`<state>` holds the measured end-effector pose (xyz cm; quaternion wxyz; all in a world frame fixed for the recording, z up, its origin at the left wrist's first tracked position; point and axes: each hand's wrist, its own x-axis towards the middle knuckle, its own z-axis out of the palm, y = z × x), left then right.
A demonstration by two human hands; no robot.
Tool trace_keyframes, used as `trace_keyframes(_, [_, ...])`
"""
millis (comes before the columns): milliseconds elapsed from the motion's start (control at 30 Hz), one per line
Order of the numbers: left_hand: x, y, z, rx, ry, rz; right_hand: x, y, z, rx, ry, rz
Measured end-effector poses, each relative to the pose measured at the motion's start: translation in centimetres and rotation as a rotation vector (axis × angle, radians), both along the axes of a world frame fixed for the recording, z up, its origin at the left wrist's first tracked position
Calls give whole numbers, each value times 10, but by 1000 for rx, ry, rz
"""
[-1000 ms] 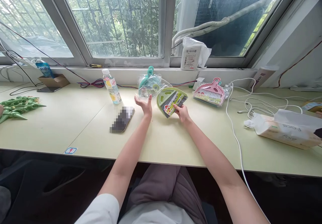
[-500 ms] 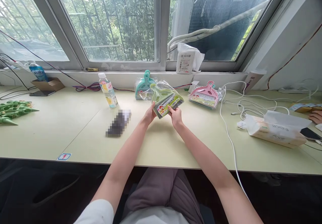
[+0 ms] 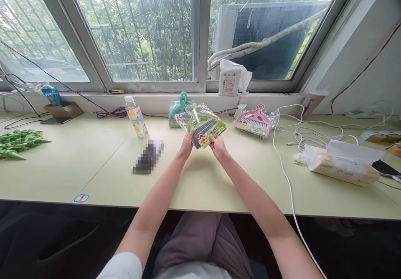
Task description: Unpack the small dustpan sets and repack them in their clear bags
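Between my two hands is a green dustpan and brush set (image 3: 205,126) in a clear plastic bag, raised a little over the table and tilted. My left hand (image 3: 187,144) grips its lower left edge. With thumb on the front, my right hand (image 3: 217,146) pinches the lower right part, near the printed label. Behind it on the table stands a teal dustpan and brush set (image 3: 181,108) in plastic, partly hidden by the green one. A pink dustpan and brush set (image 3: 254,120), also wrapped, lies further right.
A drink bottle (image 3: 135,117) and a blurred dark object (image 3: 148,157) are on the left. Green cone-shaped pieces (image 3: 21,143) lie at far left. White cables (image 3: 283,158) and a tissue pack (image 3: 343,164) occupy the right, near another person's hand (image 3: 397,148). Windows (image 3: 144,32) rise behind.
The green set has turned slightly, and more of its clear bag spreads out to the left. Both hands keep their grip. The whole view has shifted slightly downward.
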<state>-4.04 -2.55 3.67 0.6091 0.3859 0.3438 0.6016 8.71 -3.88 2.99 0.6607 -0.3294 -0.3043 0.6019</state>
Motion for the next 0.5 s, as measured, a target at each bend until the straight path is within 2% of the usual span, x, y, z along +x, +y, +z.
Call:
trace_keyframes(100, [10,-7,-1,71,13,-10,-1,-1,-4,-31,4,-142])
trace_keyframes(233, [23,-11,-14,148,89,-101,3,-2,-7,-76,9,-303])
trace_keyframes(367, [27,-13,-21,175,167,-181,9,2,-7,-68,22,-371])
trace_keyframes(500, [24,-18,-13,224,218,-198,6,3,-9,-100,42,-406])
